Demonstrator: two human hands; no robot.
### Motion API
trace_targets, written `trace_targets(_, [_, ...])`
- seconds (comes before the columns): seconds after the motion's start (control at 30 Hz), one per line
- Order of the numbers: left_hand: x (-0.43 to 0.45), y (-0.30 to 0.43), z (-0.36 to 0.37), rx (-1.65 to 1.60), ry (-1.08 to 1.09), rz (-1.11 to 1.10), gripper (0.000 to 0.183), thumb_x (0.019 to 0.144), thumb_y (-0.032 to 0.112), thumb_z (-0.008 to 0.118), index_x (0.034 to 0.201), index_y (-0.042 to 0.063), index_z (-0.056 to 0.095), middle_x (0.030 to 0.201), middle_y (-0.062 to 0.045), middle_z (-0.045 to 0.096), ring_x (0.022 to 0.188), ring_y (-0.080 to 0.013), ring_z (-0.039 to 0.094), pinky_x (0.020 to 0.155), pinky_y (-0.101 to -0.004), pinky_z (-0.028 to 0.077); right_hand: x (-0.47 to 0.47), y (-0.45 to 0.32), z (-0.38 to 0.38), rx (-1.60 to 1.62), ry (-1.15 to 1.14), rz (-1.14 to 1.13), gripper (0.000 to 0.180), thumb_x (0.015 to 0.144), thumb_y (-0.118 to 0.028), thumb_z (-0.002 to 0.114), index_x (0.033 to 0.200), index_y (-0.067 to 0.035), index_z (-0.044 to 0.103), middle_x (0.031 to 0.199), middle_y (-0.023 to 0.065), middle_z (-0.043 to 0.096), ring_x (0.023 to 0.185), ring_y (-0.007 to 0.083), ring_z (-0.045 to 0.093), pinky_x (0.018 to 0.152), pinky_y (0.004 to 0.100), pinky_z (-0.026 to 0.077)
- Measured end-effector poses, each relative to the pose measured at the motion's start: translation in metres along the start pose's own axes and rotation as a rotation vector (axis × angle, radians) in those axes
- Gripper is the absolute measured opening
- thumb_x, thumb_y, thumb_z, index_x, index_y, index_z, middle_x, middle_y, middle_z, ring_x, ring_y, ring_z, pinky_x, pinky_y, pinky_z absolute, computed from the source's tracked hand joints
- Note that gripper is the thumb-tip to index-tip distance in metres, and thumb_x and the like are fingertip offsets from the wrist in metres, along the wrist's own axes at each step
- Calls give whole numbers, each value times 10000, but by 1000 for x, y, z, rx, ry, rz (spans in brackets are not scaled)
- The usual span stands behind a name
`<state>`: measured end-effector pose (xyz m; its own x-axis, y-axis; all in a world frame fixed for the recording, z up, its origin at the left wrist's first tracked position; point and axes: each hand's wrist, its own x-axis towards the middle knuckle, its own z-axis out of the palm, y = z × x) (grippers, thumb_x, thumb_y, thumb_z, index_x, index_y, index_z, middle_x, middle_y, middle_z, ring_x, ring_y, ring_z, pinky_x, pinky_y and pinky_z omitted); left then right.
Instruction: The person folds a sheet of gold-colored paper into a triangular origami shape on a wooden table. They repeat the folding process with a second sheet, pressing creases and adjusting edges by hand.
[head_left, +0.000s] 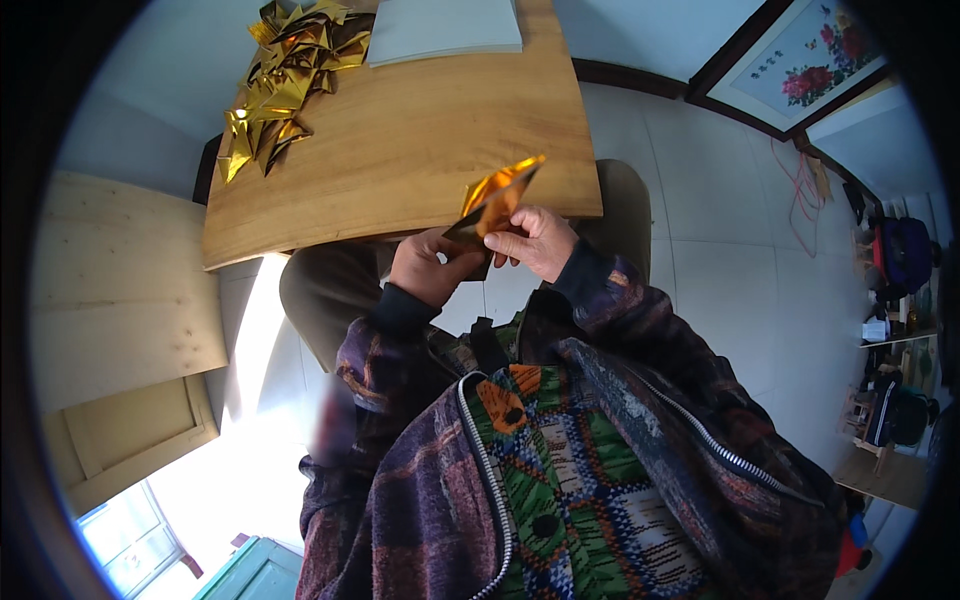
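A partly folded sheet of gold foil paper (495, 202) is held between my two hands, just over the near edge of the wooden table (420, 142). My left hand (431, 266) pinches its lower left part between thumb and fingers. On the other side, my right hand (536, 241) grips the lower right part, thumb on top. The upper end of the foil points up and to the right, with its folded layers standing apart. A heap of folded gold foil pieces (289, 82) lies along the table's far left side.
A stack of white paper sheets (446, 30) rests at the table's far edge. My knees flank the table's near edge. Left stands a pale wooden cabinet (127, 277). A framed flower picture (806, 64) leans at the right, with bags (904, 255) on shelving beyond.
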<state>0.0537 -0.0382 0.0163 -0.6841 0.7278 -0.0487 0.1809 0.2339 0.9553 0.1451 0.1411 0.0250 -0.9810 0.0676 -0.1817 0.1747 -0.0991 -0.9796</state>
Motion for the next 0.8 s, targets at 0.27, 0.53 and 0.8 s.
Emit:
trace_targets(0.27, [53, 4, -27, 733, 277, 589, 179, 690, 88, 737, 846, 171, 705, 882, 15, 673, 928, -217, 605, 872, -386, 397, 43, 0, -18, -122, -22, -312, 181, 865, -2, 650, 1036, -20, 591, 1022, 81, 659, 912, 172, 656, 801, 283, 540])
trace_targets(0.53, [119, -33, -42, 827, 180, 615, 315, 755, 102, 704, 1066, 149, 687, 1164, -27, 658, 1138, -245, 573, 931, -403, 434, 88, 12, -32, -1040, 267, -705, 218, 822, -24, 627, 1036, -53, 594, 1173, 78, 618, 982, 291, 636, 817, 334, 537])
trace_targets(0.8, [118, -39, -51, 745, 26, 407, 367, 863, 146, 630, 1229, 115, 623, 1322, -51, 583, 1313, -254, 462, 1084, -451, 299, 86, 18, -51, -1306, 70, -647, 327, 866, -92, 574, 1190, -47, 583, 1344, 68, 522, 1302, 261, 448, 1051, 397, 402])
